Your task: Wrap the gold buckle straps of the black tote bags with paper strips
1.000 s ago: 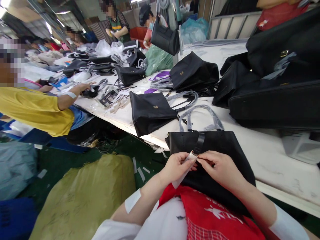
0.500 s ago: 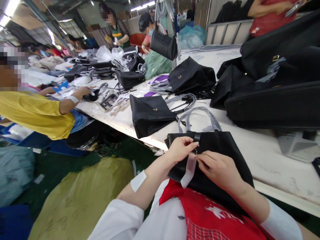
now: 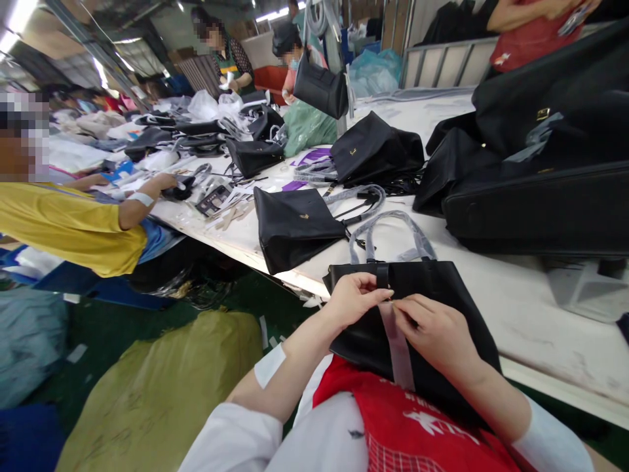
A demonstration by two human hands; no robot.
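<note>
A black handbag leans at the table's front edge against my body, its two handles wrapped in clear plastic. A short black strap comes down over its upper front. My left hand is closed, thumb and fingers pinching the lower end of this strap. Close beside it, my right hand is closed too, its fingertips pinched at the top of a pale translucent strip. The strip hangs down the bag's front. A small metallic piece between my fingertips is mostly hidden.
Another black handbag lies just beyond on the white table. More black bags are piled at the right. A co-worker in a yellow shirt sits at the left. A large olive sack stands on the floor.
The translucent strip's lower end has swung right and now hangs longer and straighter. My hands have shifted slightly, still pinching near the strap's end.
</note>
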